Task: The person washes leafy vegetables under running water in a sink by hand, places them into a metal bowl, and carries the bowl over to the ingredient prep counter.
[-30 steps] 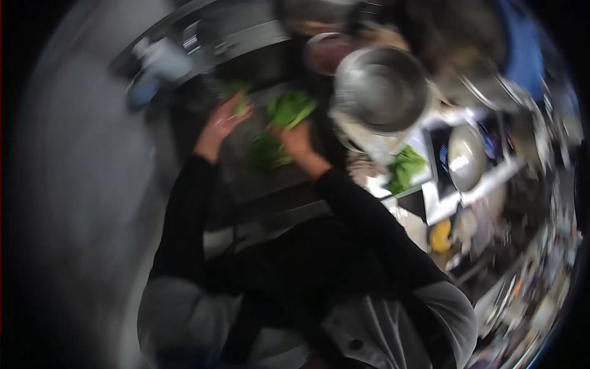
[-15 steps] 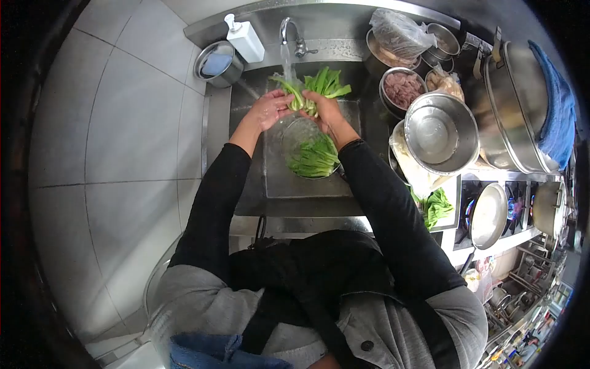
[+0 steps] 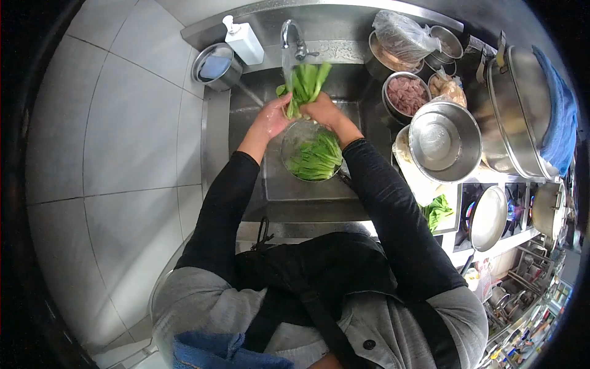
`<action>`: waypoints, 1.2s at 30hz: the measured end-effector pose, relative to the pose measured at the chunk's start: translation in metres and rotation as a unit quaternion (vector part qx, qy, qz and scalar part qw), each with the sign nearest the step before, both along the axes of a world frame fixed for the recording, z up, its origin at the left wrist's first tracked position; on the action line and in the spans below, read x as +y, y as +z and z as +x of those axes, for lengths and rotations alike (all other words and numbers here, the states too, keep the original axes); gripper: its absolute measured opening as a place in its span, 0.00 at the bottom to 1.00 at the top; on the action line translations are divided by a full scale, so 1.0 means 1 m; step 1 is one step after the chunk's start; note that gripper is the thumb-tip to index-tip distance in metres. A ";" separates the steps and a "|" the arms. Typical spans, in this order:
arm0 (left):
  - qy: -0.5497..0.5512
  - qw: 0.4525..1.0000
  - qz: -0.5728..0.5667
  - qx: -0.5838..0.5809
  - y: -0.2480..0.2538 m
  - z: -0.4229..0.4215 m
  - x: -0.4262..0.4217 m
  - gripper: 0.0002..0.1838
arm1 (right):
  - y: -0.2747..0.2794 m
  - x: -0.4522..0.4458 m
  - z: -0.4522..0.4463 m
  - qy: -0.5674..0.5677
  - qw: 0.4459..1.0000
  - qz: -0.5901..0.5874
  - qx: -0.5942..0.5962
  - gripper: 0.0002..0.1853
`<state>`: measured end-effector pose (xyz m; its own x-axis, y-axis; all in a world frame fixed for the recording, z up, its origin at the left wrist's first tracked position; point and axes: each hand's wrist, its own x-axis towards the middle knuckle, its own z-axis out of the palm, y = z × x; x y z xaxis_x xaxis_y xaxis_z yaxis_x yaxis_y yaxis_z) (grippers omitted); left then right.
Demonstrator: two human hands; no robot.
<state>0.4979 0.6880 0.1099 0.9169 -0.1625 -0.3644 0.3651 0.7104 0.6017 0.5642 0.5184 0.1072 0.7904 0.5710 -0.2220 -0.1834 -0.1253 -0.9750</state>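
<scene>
Under the tap's running water, a bunch of leafy greens (image 3: 307, 83) is held above the sink, its pale stalks low and its leaves pointing away from me. My left hand (image 3: 273, 118) has its fingers closed against the bunch's left side. Wrapped round the lower right of the same bunch is my right hand (image 3: 324, 113); its fingertips are partly hidden. Just below my hands, more leafy greens (image 3: 314, 158) lie in a round bowl (image 3: 287, 142) in the sink.
The tap (image 3: 287, 29) rises behind the sink (image 3: 295, 209). Back left stand a white pump bottle (image 3: 246, 44) and a metal pot (image 3: 226, 75). To the right are a bowl of raw meat (image 3: 407, 95), a metal bowl (image 3: 444, 141) and a pan (image 3: 489, 218) on a stove with flames.
The greens, spread between my two hands before, are now gathered into one bunch. My left hand has shifted slightly right, and the leaves have swung left toward the water.
</scene>
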 end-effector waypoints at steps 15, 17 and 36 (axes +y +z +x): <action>0.043 0.991 -0.116 -0.048 0.061 -0.049 -0.101 0.29 | 0.115 -0.045 -0.092 -0.080 0.916 -0.233 -0.317 0.33; 0.032 0.966 -0.217 -0.139 0.060 -0.039 -0.097 0.27 | 0.136 -0.051 -0.084 0.007 0.913 -0.244 -0.326 0.31; 0.173 0.636 0.659 -0.364 0.148 -0.021 -0.311 0.39 | 0.190 -0.470 -0.153 -0.004 0.826 -0.431 -0.363 0.22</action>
